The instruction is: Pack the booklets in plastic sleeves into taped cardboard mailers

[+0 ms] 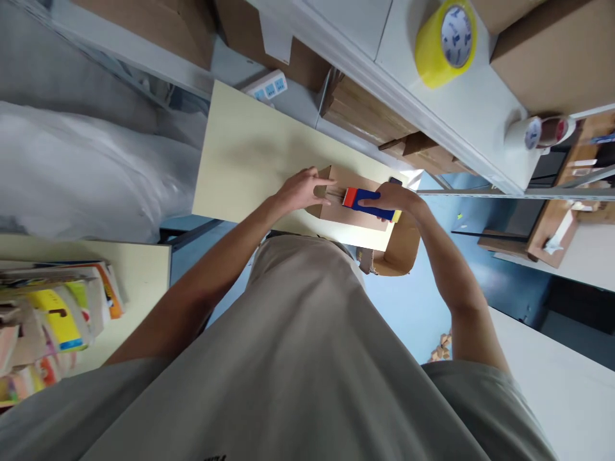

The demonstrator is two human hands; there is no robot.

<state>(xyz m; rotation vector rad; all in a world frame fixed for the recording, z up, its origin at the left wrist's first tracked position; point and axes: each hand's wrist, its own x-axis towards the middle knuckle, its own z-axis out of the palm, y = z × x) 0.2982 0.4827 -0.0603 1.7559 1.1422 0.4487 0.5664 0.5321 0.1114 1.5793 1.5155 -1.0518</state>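
Note:
A brown cardboard box (358, 171) lies lengthwise on the pale yellow tabletop (240, 147) in front of me. My left hand (302, 191) is at the box's left end, thumb and index finger stretched apart over the top near the seam. My right hand (387, 197) is closed around a blue and red tape dispenser (360, 198), which rests on or just above the box top. The dispenser's red end points toward my left hand. A bit of yellow shows at its far end, by my right fingers.
Above the table runs a grey shelf (403, 96) with a roll of yellow tape (430, 48) and smaller rolls (523, 134). A power strip (269, 86) lies behind the tabletop. An open carton (403, 246) stands below its right end. Papers (57, 314) are stacked at left.

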